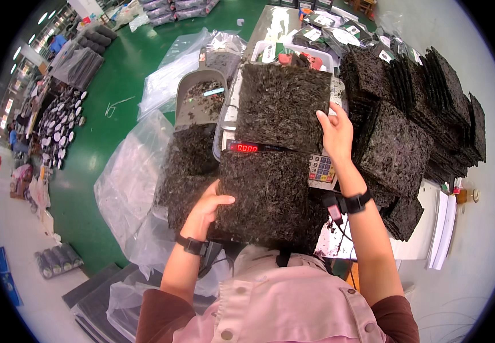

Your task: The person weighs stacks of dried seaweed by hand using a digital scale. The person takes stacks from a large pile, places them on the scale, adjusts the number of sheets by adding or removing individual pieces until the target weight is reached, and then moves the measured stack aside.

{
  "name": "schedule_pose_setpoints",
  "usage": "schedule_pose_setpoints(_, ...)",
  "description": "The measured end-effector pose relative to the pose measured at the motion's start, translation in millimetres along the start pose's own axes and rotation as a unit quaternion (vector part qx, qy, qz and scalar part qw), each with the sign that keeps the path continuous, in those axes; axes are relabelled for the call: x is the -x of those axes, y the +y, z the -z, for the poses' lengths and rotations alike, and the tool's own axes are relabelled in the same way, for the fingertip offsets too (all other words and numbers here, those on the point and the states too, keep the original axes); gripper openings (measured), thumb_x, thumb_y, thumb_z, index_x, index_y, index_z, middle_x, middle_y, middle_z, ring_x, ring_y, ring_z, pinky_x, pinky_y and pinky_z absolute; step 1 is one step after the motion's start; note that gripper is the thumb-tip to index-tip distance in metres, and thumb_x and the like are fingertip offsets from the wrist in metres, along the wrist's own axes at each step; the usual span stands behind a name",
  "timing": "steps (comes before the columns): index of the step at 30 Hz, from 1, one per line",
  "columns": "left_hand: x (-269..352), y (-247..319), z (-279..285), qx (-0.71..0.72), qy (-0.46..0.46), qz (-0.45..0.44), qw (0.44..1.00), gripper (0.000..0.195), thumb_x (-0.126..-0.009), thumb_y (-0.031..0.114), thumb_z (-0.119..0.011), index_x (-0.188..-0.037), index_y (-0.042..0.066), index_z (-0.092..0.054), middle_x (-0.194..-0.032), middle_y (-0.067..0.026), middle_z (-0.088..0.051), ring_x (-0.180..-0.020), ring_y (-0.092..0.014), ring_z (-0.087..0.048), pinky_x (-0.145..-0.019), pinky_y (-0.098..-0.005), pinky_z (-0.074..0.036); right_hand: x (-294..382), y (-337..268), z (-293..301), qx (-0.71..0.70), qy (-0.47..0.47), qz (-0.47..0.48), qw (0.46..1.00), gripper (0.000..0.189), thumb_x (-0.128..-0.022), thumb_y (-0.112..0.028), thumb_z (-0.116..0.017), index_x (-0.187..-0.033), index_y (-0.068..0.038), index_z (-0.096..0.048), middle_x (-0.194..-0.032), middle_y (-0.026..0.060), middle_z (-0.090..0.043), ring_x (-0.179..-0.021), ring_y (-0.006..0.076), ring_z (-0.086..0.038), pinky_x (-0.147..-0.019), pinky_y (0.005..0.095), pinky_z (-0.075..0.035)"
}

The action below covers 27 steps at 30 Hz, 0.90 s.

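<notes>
Dark dried seaweed sheets fill the middle of the head view. My right hand (336,130) pinches the right edge of a square seaweed sheet (282,109), thumb on top, over the digital scale (324,182). Most of the scale is hidden; its lit red display (246,148) and part of its keypad show. Closer to my body, my left hand (208,205) grips the left edge of another seaweed sheet or stack (264,199), its thumb lying on top. How many sheets each hand holds I cannot tell.
Tall seaweed stacks (395,145) stand at the right. A dustpan (178,105) with crumbs lies at the left, near clear plastic bags (131,184). Behind the scale is a white tray (331,58) with packets. More packets (350,32) are heaped beyond; green floor (101,128) stretches left.
</notes>
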State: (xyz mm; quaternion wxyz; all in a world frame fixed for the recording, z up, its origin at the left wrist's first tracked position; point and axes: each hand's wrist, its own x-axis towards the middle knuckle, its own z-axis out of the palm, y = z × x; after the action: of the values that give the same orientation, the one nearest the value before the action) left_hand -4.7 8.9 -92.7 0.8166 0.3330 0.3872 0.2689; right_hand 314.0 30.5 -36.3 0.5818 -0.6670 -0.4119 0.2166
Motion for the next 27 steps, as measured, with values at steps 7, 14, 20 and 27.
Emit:
schedule_pose_setpoints(7, -1, -5, 11, 0.037, -0.040, -0.010, 0.998, 0.076, -0.058, 0.007, -0.073, -0.126, -0.001, -0.043, -0.119, -0.0096, -0.055, -0.108, -0.022, -0.053, -0.095, -0.0332, -0.041, 35, -18, 4, 0.244, -0.020, 0.174, 0.954, 0.049, -0.079, -0.020, -0.067, -0.116, 0.006, -0.050, -0.099, 0.0212, -0.056, -0.076, 0.0257, -0.057, -0.070, 0.0352, -0.047)
schedule_pose_setpoints(14, -4, -3, 0, 0.004, -0.032, 0.013, 0.999, 0.079, -0.053, 0.006, -0.074, -0.125, 0.000, -0.043, -0.115, -0.0112, -0.057, -0.106, -0.024, -0.055, -0.092, -0.0357, -0.044, 121, -1, 36, 0.191, -0.174, -0.084, 0.962, 0.045, -0.077, -0.015, -0.071, -0.113, 0.001, -0.050, -0.095, 0.0133, -0.056, -0.073, 0.0166, -0.056, -0.064, 0.0278, -0.048)
schedule_pose_setpoints(20, 1, -5, -2, 0.016, -0.013, 0.026, 0.999, 0.072, -0.058, 0.005, -0.072, -0.124, -0.001, -0.044, -0.115, -0.0102, -0.056, -0.106, -0.022, -0.053, -0.093, -0.0333, -0.042, 136, 30, 46, -0.081, -0.125, -0.066, 0.987, 0.042, -0.080, 0.009, -0.056, -0.120, -0.002, -0.048, -0.102, 0.0023, -0.052, -0.084, 0.0088, -0.052, -0.077, 0.0231, -0.045)
schedule_pose_setpoints(27, 11, 0, -12, 0.166, -0.046, 0.006, 0.985, 0.075, -0.063, 0.023, -0.080, -0.124, -0.003, -0.044, -0.117, -0.0108, -0.056, -0.108, -0.023, -0.054, -0.093, -0.0358, -0.043, 105, 10, 50, 0.105, -0.219, 0.212, 0.947, 0.042, -0.062, 0.016, -0.054, -0.099, -0.003, -0.062, -0.097, 0.0125, -0.058, -0.090, 0.0245, -0.057, -0.080, 0.0320, -0.046)
